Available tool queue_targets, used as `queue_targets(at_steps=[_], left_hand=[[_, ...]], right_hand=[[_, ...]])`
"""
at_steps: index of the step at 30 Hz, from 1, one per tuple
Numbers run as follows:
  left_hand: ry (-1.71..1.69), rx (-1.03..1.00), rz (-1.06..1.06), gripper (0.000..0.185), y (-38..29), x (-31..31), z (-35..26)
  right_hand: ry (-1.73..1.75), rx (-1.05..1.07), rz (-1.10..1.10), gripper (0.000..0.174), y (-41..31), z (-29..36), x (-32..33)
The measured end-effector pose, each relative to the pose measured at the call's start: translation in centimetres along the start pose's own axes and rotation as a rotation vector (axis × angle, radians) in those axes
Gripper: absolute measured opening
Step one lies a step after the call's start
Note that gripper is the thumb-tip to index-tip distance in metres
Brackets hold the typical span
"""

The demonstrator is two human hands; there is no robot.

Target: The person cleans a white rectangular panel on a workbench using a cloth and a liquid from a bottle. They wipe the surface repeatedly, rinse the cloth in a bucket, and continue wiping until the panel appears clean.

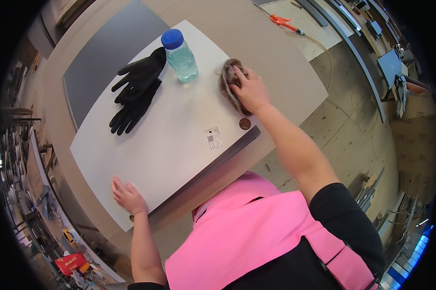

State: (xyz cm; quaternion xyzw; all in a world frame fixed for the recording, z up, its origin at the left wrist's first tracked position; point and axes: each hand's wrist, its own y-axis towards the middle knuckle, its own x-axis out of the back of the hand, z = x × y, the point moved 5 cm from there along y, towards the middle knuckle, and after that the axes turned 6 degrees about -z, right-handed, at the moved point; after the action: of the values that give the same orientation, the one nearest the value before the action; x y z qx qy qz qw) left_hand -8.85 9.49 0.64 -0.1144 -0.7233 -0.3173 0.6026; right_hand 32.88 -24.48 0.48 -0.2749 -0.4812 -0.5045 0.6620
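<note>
My right hand (251, 88) presses a crumpled brown rag (228, 81) onto the right side of a white panel (167, 145). At the panel's lower left corner my left hand (128, 195) rests with nothing in it, palm down and fingers partly apart. A clear bottle with a blue cap (182, 59) and bluish liquid inside stands near the panel's far edge. Left of it lies a pair of black work gloves (140, 85). A printed label (213, 138) sticks to the panel, close to a dark round disc (245, 124). The near edge has a dark strip (218, 159).
Cardboard (276, 61) covers the table under the panel. A grey panel (109, 58) lies at the far left. An orange air blow gun (281, 21) with a hose rests at the far right. Long grey profiles (352, 47) lie beyond it. A cluttered bench (58, 217) stands to the left.
</note>
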Motion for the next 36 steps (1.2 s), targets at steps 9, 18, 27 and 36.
queue_targets(at_steps=[9,18,27,36], left_hand=[[-0.045,0.030,-0.009,0.053,-0.3,-0.2,0.1],[-0.168,-0.028,0.099,0.053,-0.8,2.1,4.2],[-0.031,0.049,0.013,0.053,-3.7,2.9,12.5],[-1.333,0.357,-0.106,0.024,3.3,17.1,8.3]], right_hand=[[0.015,-0.040,0.047,0.028,-11.5,-7.7,9.7],[-0.149,0.669,0.371,0.082,-13.4,15.0,1.0],[0.007,1.142,0.399,0.069,-19.3,35.7,-9.0],[0.138,1.168,0.295,0.061,-17.7,47.9,-15.6]])
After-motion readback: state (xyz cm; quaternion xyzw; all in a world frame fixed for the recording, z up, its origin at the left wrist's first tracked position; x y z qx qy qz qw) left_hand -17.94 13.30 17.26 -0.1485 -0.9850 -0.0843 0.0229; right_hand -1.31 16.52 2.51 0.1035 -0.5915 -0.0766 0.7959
